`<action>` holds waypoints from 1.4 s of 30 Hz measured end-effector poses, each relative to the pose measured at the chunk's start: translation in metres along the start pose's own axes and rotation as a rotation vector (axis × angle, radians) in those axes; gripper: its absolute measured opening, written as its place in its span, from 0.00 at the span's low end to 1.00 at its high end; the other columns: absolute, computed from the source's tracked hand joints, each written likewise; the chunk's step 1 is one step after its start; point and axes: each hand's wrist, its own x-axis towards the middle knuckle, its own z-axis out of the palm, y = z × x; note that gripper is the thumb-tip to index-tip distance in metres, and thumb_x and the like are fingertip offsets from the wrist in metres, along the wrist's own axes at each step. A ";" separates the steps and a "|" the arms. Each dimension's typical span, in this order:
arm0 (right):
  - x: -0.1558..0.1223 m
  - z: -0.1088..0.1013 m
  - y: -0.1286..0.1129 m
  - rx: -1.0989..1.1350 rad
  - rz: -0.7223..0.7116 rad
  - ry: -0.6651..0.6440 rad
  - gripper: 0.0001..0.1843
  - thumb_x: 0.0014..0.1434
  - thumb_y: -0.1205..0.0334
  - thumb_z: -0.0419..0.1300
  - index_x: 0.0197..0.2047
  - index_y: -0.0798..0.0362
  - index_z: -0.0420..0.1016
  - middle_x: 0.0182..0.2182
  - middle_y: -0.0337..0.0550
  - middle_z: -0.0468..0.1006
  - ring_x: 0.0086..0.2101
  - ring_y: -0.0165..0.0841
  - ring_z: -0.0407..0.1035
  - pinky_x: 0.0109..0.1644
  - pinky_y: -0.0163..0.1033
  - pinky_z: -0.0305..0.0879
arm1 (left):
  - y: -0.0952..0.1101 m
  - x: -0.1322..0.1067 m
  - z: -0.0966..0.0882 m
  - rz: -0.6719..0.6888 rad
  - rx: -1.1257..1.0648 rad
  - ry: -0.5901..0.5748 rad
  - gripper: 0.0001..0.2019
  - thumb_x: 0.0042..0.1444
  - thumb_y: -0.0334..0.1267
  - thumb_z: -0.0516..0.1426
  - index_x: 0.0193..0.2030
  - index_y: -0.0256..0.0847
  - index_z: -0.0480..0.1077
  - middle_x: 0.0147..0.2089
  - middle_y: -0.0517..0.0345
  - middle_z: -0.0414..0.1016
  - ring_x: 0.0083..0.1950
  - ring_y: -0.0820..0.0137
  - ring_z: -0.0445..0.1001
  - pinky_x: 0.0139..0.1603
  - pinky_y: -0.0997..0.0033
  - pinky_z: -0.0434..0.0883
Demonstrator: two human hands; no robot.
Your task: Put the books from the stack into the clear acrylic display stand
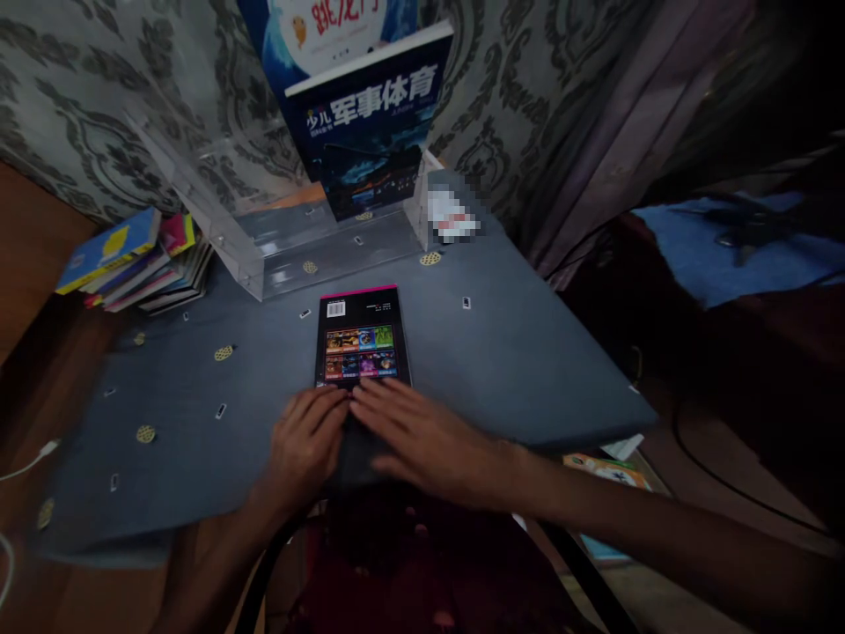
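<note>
A black book with a pink top edge lies on the grey-blue tablecloth, a barcode and rows of small coloured pictures facing up. Over its near end rests my right hand, open, its fingers stretched out flat and pointing left. My left hand lies at the book's near left side, fingers extended close together, their tips almost meeting those of the right hand. Neither hand grips the book. Its near edge is covered by the hands and lost in shadow.
Behind the book stands a clear acrylic rack holding upright a dark blue book and another blue book. A stack of books sits at the left. A pixelated item lies right of the rack. The table's right corner juts out.
</note>
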 end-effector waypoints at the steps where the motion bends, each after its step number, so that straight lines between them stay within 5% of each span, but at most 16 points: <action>1: -0.003 0.005 -0.011 0.000 -0.006 -0.036 0.32 0.70 0.50 0.54 0.70 0.61 0.60 0.68 0.57 0.63 0.69 0.42 0.53 0.71 0.52 0.56 | -0.005 -0.003 -0.001 -0.038 0.013 0.005 0.15 0.63 0.24 0.50 0.51 0.40 0.71 0.49 0.49 0.80 0.51 0.60 0.76 0.50 0.57 0.74; 6: -0.013 0.019 -0.025 -0.028 0.013 -0.089 0.38 0.66 0.49 0.59 0.69 0.68 0.60 0.68 0.63 0.61 0.70 0.47 0.49 0.72 0.51 0.53 | -0.016 -0.013 0.001 -0.079 0.043 -0.025 0.15 0.64 0.24 0.50 0.52 0.41 0.71 0.50 0.51 0.80 0.52 0.61 0.77 0.50 0.56 0.76; 17: -0.058 0.009 0.010 -0.109 0.150 0.038 0.40 0.67 0.59 0.57 0.76 0.55 0.43 0.69 0.57 0.59 0.67 0.45 0.57 0.70 0.58 0.58 | -0.023 -0.003 -0.005 -0.050 -0.018 -0.081 0.14 0.62 0.24 0.51 0.49 0.42 0.73 0.46 0.52 0.79 0.46 0.63 0.77 0.45 0.61 0.78; 23: -0.058 0.004 0.016 -0.127 0.160 0.027 0.32 0.69 0.59 0.54 0.74 0.52 0.51 0.67 0.53 0.65 0.65 0.44 0.62 0.69 0.63 0.58 | -0.046 0.008 -0.002 -0.061 -0.087 -0.162 0.16 0.63 0.26 0.50 0.54 0.40 0.71 0.55 0.48 0.75 0.54 0.60 0.75 0.53 0.55 0.78; 31: -0.040 -0.004 0.034 -0.106 0.182 0.048 0.29 0.70 0.58 0.54 0.72 0.48 0.56 0.67 0.51 0.66 0.65 0.42 0.62 0.69 0.61 0.56 | -0.083 0.019 0.005 -0.020 -0.109 -0.219 0.22 0.64 0.27 0.49 0.64 0.43 0.66 0.65 0.47 0.69 0.65 0.58 0.70 0.63 0.47 0.72; 42: 0.028 -0.012 0.106 -0.080 0.278 0.014 0.26 0.72 0.55 0.50 0.68 0.56 0.63 0.68 0.56 0.64 0.68 0.45 0.55 0.70 0.61 0.54 | -0.105 0.028 -0.010 0.154 -0.006 -0.421 0.28 0.65 0.25 0.48 0.71 0.46 0.57 0.70 0.49 0.65 0.69 0.59 0.65 0.64 0.54 0.69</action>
